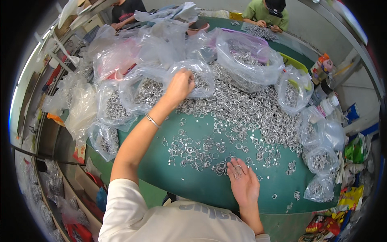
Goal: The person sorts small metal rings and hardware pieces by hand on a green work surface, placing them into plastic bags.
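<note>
My left hand reaches over the mouth of a clear plastic bag that holds small silver metal rings. Its fingers are bent together and point down; what is between them, if anything, I cannot make out. Near the table's front edge, my right hand is turned palm up, with a few metal rings resting on its fingers. Just beyond those fingertips lies a small cluster of rings. More loose rings and small flat silver pieces are scattered to its left, and a large heap of rings spreads behind.
Open bags of rings stand around the heap, including a large bag and smaller bags along the right edge of the green table. Bottles stand at right. Two people work across the table, one in a green shirt.
</note>
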### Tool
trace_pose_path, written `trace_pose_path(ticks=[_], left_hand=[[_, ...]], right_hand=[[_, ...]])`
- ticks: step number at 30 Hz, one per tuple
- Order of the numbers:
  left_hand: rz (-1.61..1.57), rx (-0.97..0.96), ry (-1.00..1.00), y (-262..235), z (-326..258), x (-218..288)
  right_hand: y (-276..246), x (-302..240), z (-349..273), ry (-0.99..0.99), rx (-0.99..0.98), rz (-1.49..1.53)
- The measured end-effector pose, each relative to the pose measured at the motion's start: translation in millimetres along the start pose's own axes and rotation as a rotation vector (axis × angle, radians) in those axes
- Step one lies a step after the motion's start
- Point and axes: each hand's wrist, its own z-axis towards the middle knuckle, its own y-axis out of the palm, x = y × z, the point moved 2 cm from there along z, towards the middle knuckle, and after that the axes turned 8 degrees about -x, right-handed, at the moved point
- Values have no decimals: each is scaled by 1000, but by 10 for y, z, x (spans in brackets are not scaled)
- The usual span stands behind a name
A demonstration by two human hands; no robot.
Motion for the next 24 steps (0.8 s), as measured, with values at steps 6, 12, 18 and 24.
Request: trace_pose_path(ticks=[6, 12, 18, 24], left_hand=[[-17, 30, -28, -16, -32, 6], [-135, -1, -32, -147, -12, 72], [-332, -1, -153, -331, -380, 360], [-1128, -209, -382, -521, -1327, 522]], right_hand=[[-71, 52, 14, 52, 96, -23], [-102, 91, 22, 71, 132, -36], [85, 120, 134, 59, 91, -255], [495, 188, 636, 480, -15, -27]])
